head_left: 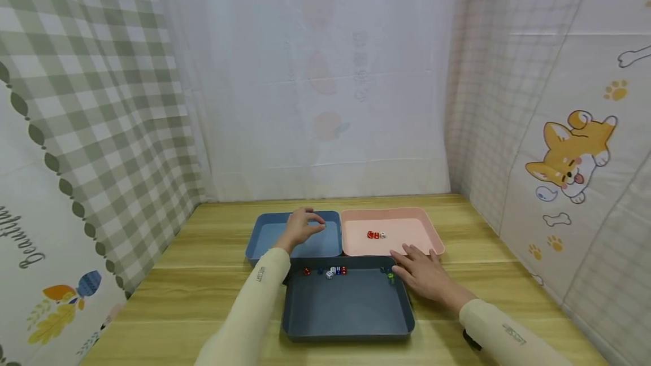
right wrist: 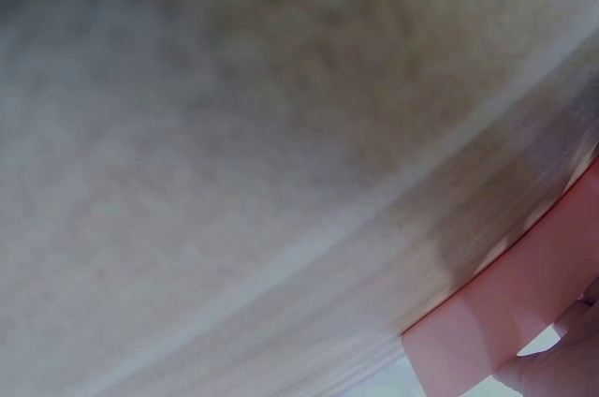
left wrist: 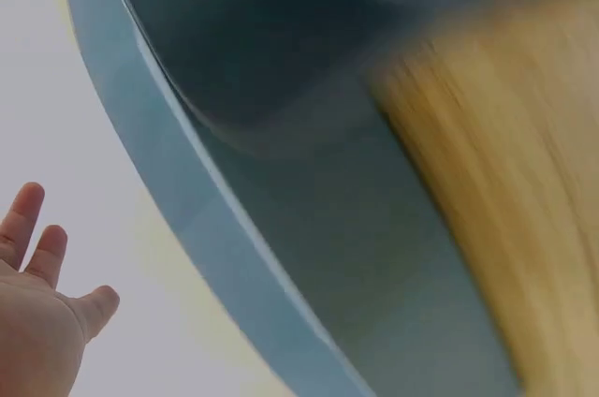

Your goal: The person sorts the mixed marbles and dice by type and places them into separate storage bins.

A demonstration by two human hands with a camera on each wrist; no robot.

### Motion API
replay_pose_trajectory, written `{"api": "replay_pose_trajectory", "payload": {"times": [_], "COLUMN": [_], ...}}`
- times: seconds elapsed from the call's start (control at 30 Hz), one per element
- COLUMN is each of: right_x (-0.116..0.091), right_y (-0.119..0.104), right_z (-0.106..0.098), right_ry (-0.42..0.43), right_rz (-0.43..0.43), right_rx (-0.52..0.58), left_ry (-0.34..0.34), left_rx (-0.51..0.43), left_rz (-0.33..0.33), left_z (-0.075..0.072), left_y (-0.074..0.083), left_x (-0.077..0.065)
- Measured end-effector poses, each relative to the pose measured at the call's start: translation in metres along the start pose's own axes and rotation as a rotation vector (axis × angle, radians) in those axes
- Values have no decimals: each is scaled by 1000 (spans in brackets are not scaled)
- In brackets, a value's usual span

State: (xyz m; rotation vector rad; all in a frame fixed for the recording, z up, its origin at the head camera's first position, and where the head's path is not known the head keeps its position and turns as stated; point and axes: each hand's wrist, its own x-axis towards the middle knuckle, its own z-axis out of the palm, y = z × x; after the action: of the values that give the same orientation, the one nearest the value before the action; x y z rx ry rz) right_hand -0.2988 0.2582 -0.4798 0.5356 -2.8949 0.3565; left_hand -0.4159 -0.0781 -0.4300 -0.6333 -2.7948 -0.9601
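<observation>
My left hand (head_left: 299, 228) is over the blue tray (head_left: 259, 236), thumb and forefinger pinching a small white die (head_left: 324, 225) that barely shows at the fingertips. In the left wrist view only part of that hand (left wrist: 42, 322) appears, beyond the tray's wall, and the die is hidden. My right hand (head_left: 421, 273), fingers spread and fairly straight, rests by the meeting corners of the dark grey tray (head_left: 351, 309) and the pink tray (head_left: 407, 222). Its fingertips touch near the pink rim. The right wrist view catches the hand (right wrist: 566, 360) beside the pink wall.
Inside the pink tray are red dice (head_left: 373, 235) and a white die (head_left: 383, 235). Along the dark tray's far side lie several red, blue and white dice (head_left: 333, 270), with green dice (head_left: 390, 277) at its right. Fabric curtains (head_left: 325, 100) enclose the wooden table (head_left: 203, 275).
</observation>
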Motion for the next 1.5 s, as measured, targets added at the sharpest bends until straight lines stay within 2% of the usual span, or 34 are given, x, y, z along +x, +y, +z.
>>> {"api": "replay_pose_trajectory", "payload": {"times": [0.2,0.3,0.43,0.7,1.13,1.3,1.5], "right_x": [1,1,0,-1,-1,1,1], "right_y": [-1,0,1,-1,-2,0,1], "right_z": [0,0,0,1,-1,1,2], "right_ry": [-20,-24,-15,1,-9,-8,-15], "right_rz": [10,11,9,0,2,5,13], "right_rx": [2,-6,-5,10,-8,-8,6], "left_ry": [83,98,90,71,82,86,83], "left_rx": [-67,-50,-8,-3,-6,-23,-64], "left_rz": [-173,-226,-253,-269,-254,-217,-147], "left_z": [-17,-19,-17,-12,-12,-12,-7], "left_y": [-30,-38,-42,-38,-34,-27,-8], "left_x": [-11,-15,-16,-11,-8,-4,5]}}
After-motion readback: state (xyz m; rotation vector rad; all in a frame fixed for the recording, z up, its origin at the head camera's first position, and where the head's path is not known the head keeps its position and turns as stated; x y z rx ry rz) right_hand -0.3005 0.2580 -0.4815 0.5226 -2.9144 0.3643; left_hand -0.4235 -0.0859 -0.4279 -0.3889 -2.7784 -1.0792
